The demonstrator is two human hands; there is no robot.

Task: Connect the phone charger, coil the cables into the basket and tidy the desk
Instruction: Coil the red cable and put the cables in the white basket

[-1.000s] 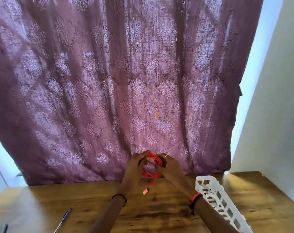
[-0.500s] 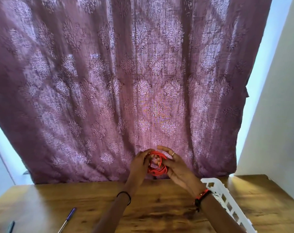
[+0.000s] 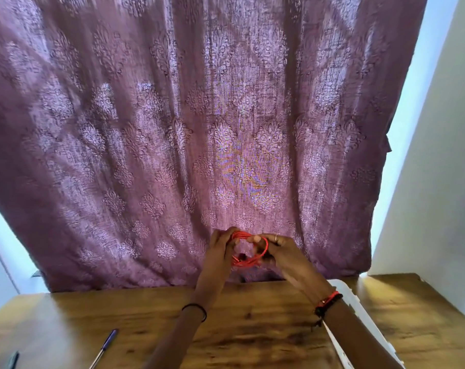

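A red cable [image 3: 252, 261] wound into a small coil hangs in the air above the far edge of the wooden desk [image 3: 151, 310]. My left hand [image 3: 220, 251] grips the coil's left side. My right hand [image 3: 282, 255] pinches its right side, with a ring on one finger. The cable's loose end is not visible. A white slotted basket [image 3: 359, 310] lies on the desk at the right, partly hidden behind my right forearm.
A blue pen [image 3: 105, 347] lies on the desk at the front left, and a dark pen [image 3: 13, 359] sits at the left edge. A purple patterned curtain [image 3: 199, 129] hangs behind the desk. A white wall [image 3: 439, 182] stands at the right.
The dangling plug end seen a second ago is now gone into the coil. Both hands have risen slightly and the coil has spread wider between them.
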